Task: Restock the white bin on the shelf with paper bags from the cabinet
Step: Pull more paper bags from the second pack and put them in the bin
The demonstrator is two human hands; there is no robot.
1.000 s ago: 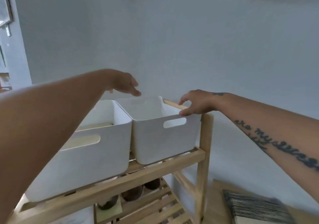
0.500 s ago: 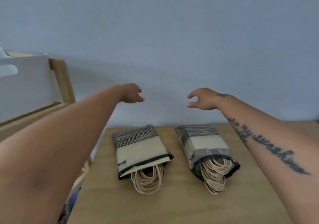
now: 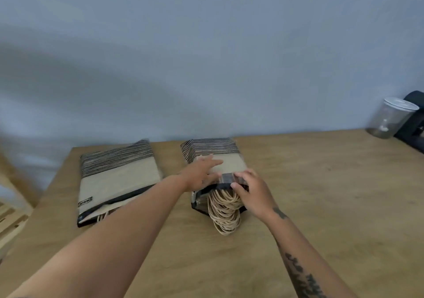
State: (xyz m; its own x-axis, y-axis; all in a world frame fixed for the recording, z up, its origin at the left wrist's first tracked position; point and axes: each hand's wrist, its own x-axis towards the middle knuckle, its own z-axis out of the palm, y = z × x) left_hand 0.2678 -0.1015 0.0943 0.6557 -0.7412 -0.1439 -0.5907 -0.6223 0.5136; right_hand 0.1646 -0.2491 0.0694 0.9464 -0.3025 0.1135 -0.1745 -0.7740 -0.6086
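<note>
Two wrapped packs of beige paper bags with black striped ends lie flat on a wooden cabinet top [image 3: 321,205]. On the right pack [image 3: 213,150], twine handles spill out of the near end. My left hand [image 3: 199,173] lies flat on top of this pack, fingers spread. My right hand [image 3: 251,189] rests its fingertips on the pack's dark open edge, above the handles. The left pack [image 3: 117,173] lies untouched beside my left forearm. The white bin is out of view.
A clear lidded jar [image 3: 390,118] and a dark object [image 3: 413,123] stand at the far right against the blue-grey wall. A wooden shelf frame [image 3: 11,205] shows at the left edge.
The view turned from the shelf bins to the cabinet top. Both hands dropped from mid-air onto the right pack of bags.
</note>
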